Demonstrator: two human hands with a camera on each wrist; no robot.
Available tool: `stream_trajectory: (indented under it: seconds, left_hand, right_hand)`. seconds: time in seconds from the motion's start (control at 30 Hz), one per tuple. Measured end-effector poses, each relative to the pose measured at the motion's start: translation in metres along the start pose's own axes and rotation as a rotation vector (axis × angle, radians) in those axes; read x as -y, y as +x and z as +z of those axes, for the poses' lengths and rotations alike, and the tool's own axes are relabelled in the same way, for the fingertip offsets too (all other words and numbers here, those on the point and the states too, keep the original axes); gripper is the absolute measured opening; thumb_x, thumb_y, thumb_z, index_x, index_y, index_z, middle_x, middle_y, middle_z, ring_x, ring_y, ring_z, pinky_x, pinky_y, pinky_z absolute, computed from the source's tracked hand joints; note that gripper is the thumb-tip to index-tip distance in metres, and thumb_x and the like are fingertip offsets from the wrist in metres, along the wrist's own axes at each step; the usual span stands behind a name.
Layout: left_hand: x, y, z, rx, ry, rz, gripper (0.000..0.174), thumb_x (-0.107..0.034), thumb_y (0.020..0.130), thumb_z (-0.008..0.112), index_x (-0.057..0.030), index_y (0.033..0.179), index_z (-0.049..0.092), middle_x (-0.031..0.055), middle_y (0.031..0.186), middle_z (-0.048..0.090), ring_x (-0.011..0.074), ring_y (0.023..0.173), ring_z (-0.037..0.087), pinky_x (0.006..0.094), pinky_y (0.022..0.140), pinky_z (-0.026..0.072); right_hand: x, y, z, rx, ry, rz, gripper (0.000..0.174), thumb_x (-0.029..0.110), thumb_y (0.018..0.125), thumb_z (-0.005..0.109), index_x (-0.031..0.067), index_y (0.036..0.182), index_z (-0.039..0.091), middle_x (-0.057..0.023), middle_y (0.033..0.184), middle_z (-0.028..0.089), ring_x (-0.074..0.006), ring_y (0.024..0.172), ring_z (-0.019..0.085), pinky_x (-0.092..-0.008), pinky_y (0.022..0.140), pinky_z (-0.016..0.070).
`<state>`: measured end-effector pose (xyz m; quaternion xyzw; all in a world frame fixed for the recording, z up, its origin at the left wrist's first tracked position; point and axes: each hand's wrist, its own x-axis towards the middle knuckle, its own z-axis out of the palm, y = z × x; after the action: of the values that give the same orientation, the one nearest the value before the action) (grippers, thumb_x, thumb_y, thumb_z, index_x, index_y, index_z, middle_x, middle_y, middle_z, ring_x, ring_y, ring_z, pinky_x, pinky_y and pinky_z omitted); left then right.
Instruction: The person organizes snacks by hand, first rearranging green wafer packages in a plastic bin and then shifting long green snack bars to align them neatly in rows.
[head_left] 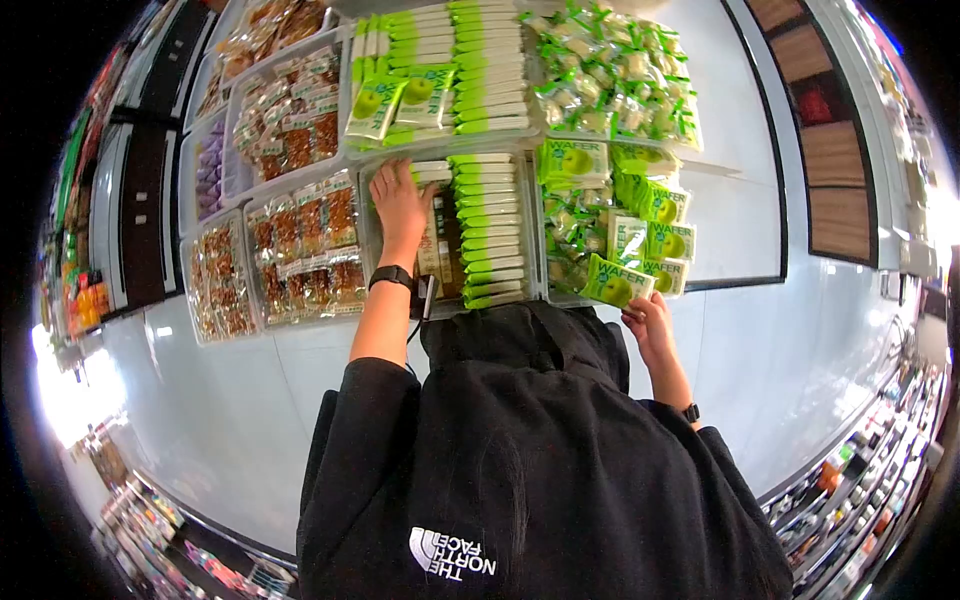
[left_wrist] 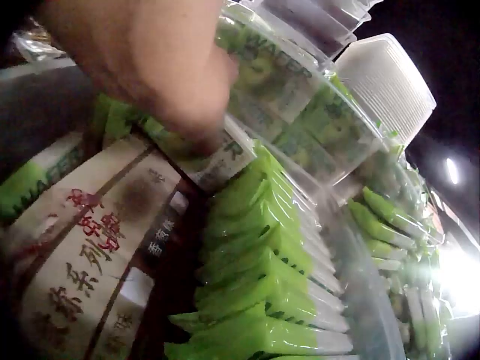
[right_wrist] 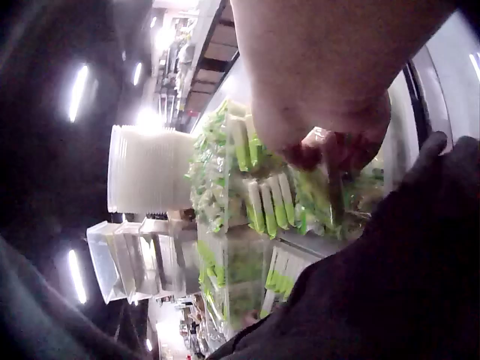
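In the head view my left hand (head_left: 402,205) reaches into the far left corner of a clear container (head_left: 533,235), fingers extended and thumb out to the side, beside a wafer packet (head_left: 432,172). The left wrist view shows the hand over a wafer packet (left_wrist: 225,161) at the container's far end; its fingertips are hidden. A row of upright green-and-white wafer packets (head_left: 490,230) fills the container's right side, next to a printed cardboard piece (left_wrist: 94,247). My right hand (head_left: 652,325) pinches one apple wafer packet (head_left: 613,283) by its edge, over the near end of the right-hand container.
Loose wafer packets (head_left: 668,240) lie on small green-wrapped sweets (head_left: 575,225) in the right container. Behind stand bins of wafers (head_left: 490,65) and wrapped sweets (head_left: 615,70). Bins of brown snacks (head_left: 305,240) sit at the left. Stacked clear containers (right_wrist: 146,169) rise in the right wrist view.
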<state>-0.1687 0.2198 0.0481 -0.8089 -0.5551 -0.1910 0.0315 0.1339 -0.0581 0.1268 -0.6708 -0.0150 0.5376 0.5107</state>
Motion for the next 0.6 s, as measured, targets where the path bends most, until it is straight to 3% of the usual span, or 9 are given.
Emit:
stream_trajectory:
  seconds: [0.17,0.23,0.27,0.33,0.37,0.4,0.43,0.5,0.6]
  left_hand:
    - [0.010,-0.012,-0.016,-0.094,-0.104,-0.081,0.042,-0.020,0.080,0.070,-0.0041,0.111,0.048,0.0170,0.107,0.049,0.0355,0.104,0.047,0.0465,0.087,0.0387]
    - [0.013,-0.016,-0.021,-0.112,-0.395,-0.220,0.025,-0.023,0.088,0.061,-0.0047,0.101,0.052,0.0137,0.091,0.054,0.0291,0.090,0.055,0.0406,0.075,0.0442]
    - [0.013,-0.020,-0.026,-0.113,-0.386,-0.216,0.025,-0.023,0.088,0.061,-0.0047,0.101,0.052,0.0137,0.091,0.054,0.0291,0.090,0.055,0.0406,0.075,0.0442]
    - [0.006,-0.026,-0.050,0.133,-0.809,-0.403,0.026,-0.030,0.095,0.049,-0.0047,0.093,0.055,0.0096,0.076,0.056,0.0211,0.073,0.058,0.0336,0.065,0.0458]
    - [-0.002,-0.031,-0.043,0.043,-0.990,-0.381,0.036,-0.034,0.098,0.041,-0.0038,0.091,0.058,0.0071,0.068,0.056,0.0162,0.067,0.057,0.0286,0.063,0.0449]
    - [-0.002,-0.038,-0.041,0.179,-1.178,-0.445,0.031,-0.030,0.097,0.043,-0.0036,0.100,0.058,0.0081,0.079,0.060,0.0160,0.069,0.057,0.0279,0.065,0.0451]
    - [-0.010,-0.042,-0.049,0.175,-1.178,-0.444,0.031,-0.030,0.097,0.043,-0.0036,0.100,0.058,0.0081,0.079,0.060,0.0160,0.069,0.057,0.0279,0.065,0.0451]
    - [-0.024,-0.050,-0.064,0.270,-1.455,-0.410,0.025,-0.024,0.094,0.049,-0.0026,0.105,0.056,0.0098,0.091,0.060,0.0158,0.073,0.057,0.0277,0.066,0.0449]
    - [-0.016,-0.063,-0.052,0.210,-1.266,-0.368,0.026,-0.020,0.090,0.055,-0.0011,0.107,0.054,0.0117,0.101,0.058,0.0176,0.079,0.057,0.0288,0.067,0.0451]
  right_hand:
    - [0.020,0.007,0.035,0.220,-0.150,-0.140,0.033,0.001,0.075,0.056,0.0017,0.108,0.050,-0.0066,0.101,0.060,-0.0140,0.091,0.058,-0.0269,0.078,0.0473]
    - [0.026,0.013,0.059,0.294,-0.275,-0.238,0.033,-0.002,0.073,0.059,0.0014,0.105,0.052,-0.0061,0.098,0.061,-0.0131,0.090,0.058,-0.0260,0.078,0.0467]
    - [0.022,0.026,0.065,0.311,-0.379,-0.291,0.033,-0.004,0.071,0.061,0.0008,0.103,0.053,-0.0053,0.094,0.062,-0.0131,0.087,0.058,-0.0261,0.077,0.0465]
    - [0.030,0.030,0.103,0.308,-0.613,-0.360,0.033,-0.002,0.071,0.063,0.0001,0.102,0.052,-0.0064,0.086,0.061,-0.0132,0.079,0.056,-0.0272,0.070,0.0462]
    - [0.030,0.038,0.116,0.306,-0.752,-0.410,0.034,-0.002,0.070,0.064,-0.0002,0.102,0.052,-0.0070,0.083,0.060,-0.0130,0.076,0.055,-0.0276,0.067,0.0455]
    - [0.027,0.044,0.132,0.333,-0.699,-0.447,0.035,0.000,0.070,0.066,-0.0003,0.101,0.052,-0.0075,0.080,0.059,-0.0132,0.073,0.053,-0.0284,0.064,0.0444]
    - [0.021,0.054,0.147,0.357,-0.652,-0.487,0.036,0.001,0.069,0.067,-0.0003,0.101,0.052,-0.0080,0.077,0.059,-0.0134,0.071,0.052,-0.0291,0.062,0.0432]
    - [0.005,0.085,0.170,0.411,-0.658,-0.496,0.038,0.005,0.069,0.068,-0.0002,0.103,0.051,-0.0089,0.075,0.058,-0.0153,0.070,0.052,-0.0302,0.063,0.0433]
    - [0.000,0.085,0.214,0.478,-0.692,-0.556,0.041,0.008,0.069,0.069,0.0004,0.105,0.052,-0.0122,0.081,0.058,-0.0224,0.071,0.056,-0.0340,0.067,0.0464]
